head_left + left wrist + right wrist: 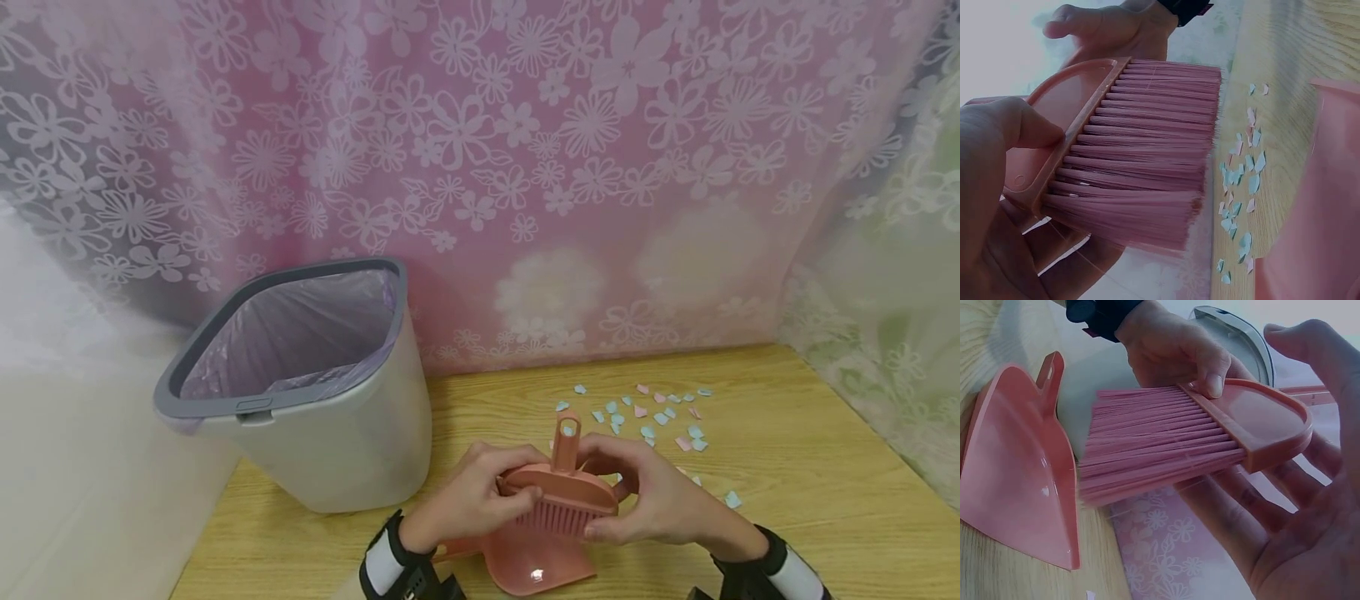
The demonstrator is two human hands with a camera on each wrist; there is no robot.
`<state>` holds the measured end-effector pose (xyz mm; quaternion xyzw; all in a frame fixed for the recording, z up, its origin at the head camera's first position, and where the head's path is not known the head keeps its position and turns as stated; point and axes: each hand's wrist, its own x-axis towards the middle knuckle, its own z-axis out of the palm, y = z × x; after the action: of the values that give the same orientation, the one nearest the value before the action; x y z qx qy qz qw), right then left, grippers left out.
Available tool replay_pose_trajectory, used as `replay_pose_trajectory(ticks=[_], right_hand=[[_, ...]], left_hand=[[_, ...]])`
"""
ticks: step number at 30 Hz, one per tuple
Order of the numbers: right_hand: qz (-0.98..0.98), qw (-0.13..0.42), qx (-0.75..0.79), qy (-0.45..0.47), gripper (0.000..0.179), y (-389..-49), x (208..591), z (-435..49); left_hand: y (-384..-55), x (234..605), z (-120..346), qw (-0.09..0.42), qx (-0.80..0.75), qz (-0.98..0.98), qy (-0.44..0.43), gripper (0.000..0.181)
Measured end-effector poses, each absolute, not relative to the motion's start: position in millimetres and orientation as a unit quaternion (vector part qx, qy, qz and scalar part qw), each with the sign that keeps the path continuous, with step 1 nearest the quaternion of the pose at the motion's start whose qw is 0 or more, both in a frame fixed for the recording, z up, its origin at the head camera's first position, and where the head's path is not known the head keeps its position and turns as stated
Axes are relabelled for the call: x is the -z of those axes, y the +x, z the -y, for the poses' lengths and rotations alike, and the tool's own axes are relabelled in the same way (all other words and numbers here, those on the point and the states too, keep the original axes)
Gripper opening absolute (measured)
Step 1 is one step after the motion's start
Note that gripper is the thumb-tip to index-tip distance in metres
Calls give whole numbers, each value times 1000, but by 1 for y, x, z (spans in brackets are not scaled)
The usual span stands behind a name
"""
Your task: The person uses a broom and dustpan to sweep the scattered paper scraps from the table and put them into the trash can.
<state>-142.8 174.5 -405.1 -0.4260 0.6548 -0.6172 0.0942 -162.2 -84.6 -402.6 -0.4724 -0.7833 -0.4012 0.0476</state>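
Observation:
A salmon-pink hand brush [561, 483] is held up over the table, its handle pointing away and its bristles [1147, 150] towards the person. My left hand [483, 492] grips one end of its head, the thumb pressed on the flat face and fingers behind. At the other end is my right hand [656, 496]; in the right wrist view its fingers reach behind the brush and its thumb stands off the head. Below the brush lies a matching dustpan [536, 565] on the table, its handle to the left. The hands and brush partly cover it.
A pale bin [367, 454] with a grey rim and purple liner stands on the left. Small blue and pink paper scraps [661, 418] are scattered on the wooden table [810, 450], mostly beyond the right hand. A pink flowered curtain [480, 208] hangs behind.

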Motion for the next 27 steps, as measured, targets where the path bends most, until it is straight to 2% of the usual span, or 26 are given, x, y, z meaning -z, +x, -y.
replay_pose_trajectory(ticks=[14, 20, 27], right_hand=[[-693, 104, 599, -387, 44, -137, 401, -172], [-737, 58, 562, -370, 34, -135, 403, -168], [-752, -1, 536, -384, 33, -134, 405, -166]], left_hand=[[-161, 408, 82, 50, 379, 802, -459, 20], [-161, 408, 82, 56, 377, 802, -459, 20], [-161, 407, 81, 49, 377, 805, -456, 19]])
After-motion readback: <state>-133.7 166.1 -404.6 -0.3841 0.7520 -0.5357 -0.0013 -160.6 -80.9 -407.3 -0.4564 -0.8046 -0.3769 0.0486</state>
